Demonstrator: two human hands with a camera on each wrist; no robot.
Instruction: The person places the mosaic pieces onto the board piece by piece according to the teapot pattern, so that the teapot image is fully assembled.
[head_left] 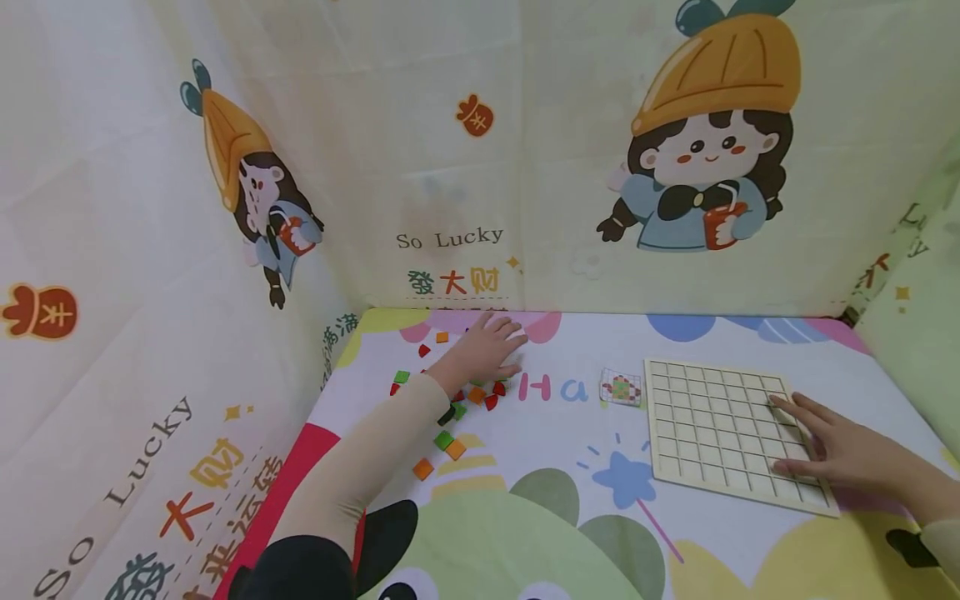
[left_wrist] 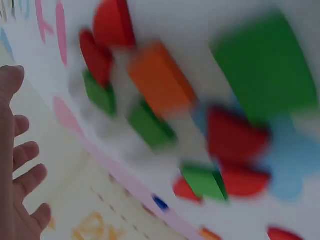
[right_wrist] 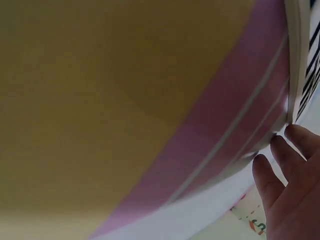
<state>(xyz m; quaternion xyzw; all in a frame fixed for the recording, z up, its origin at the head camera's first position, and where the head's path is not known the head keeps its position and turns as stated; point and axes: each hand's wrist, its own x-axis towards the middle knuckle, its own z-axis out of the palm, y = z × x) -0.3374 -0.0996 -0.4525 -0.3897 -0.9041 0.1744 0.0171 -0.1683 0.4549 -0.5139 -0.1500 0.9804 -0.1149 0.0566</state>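
Observation:
My left hand (head_left: 483, 352) reaches over the far left of the table with its fingers spread, holding nothing. Under and around it lie scattered small blocks: orange squares (head_left: 423, 469), green squares (head_left: 443, 439) and red rounded wedges (head_left: 492, 403). In the left wrist view a green block (left_wrist: 265, 65) and an orange block (left_wrist: 160, 82) lie apart from the fingers. A pale wooden grid board (head_left: 712, 425) lies flat at the right. My right hand (head_left: 847, 450) rests at its right side, fingers extended and fingertips touching the board's edge (right_wrist: 296, 85) in the right wrist view.
A small printed card (head_left: 621, 388) with a coloured pattern lies just left of the board. The table has a cartoon-printed cloth (head_left: 525, 533). Printed fabric walls (head_left: 555, 192) stand close behind and on both sides.

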